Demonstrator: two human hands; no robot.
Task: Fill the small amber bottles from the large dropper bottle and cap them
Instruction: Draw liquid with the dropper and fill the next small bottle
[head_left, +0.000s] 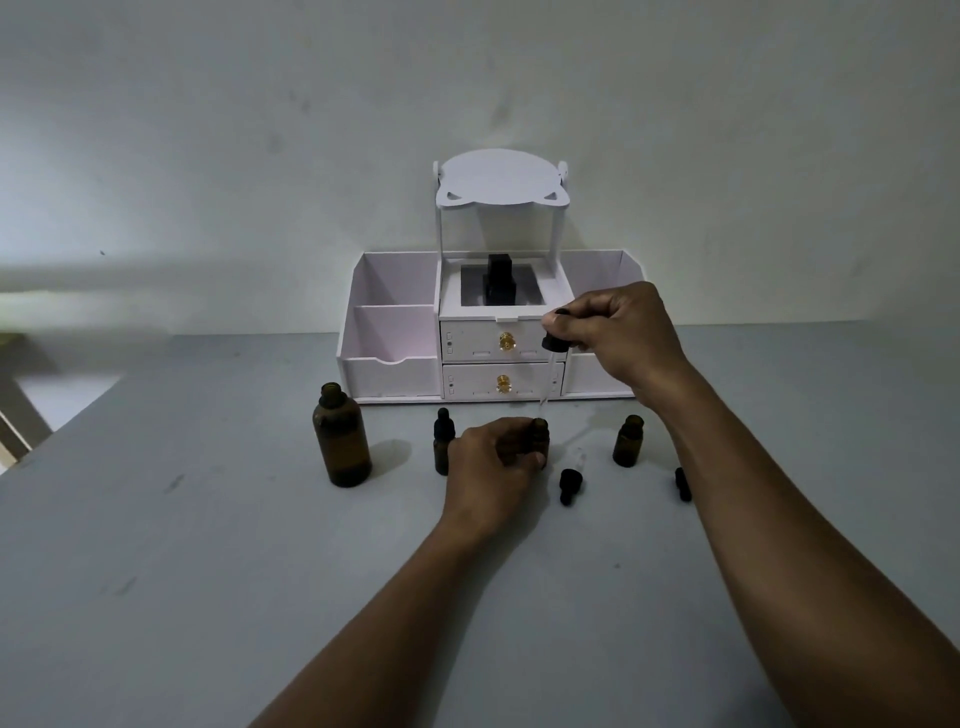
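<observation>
The small amber bottle (541, 435) is mostly hidden; the left hand (493, 462) wraps curled fingers round it from 9 o'clock, so only its neck and right flank show; it stands on the grey table (208, 519), middle of the row. Above it at 12 o'clock the right hand (618, 332) pinches the black bulb of a dropper (553, 340); its glass tube is faint against the white behind, the tip at the bottle's mouth, though I cannot tell whether it is inside, nor any liquid level. I count three small bottles: the held one, a capped small bottle (442, 441) touching the left hand at 9 o'clock, and an open small bottle (628, 441) apart at 3 o'clock. One large amber bottle (342, 436), uncapped, stands further out at 9 o'clock. Two droppers lie loose: one loose dropper (570, 483) near at 5 o'clock; a second loose dropper (682, 484) at 4 o'clock, partly cut off by the right forearm. At 12 o'clock, against the wall, sits a white organiser (389, 332) with two drawers (480, 338); a black object (498, 283) in its dim top recess is hard to make out.
</observation>
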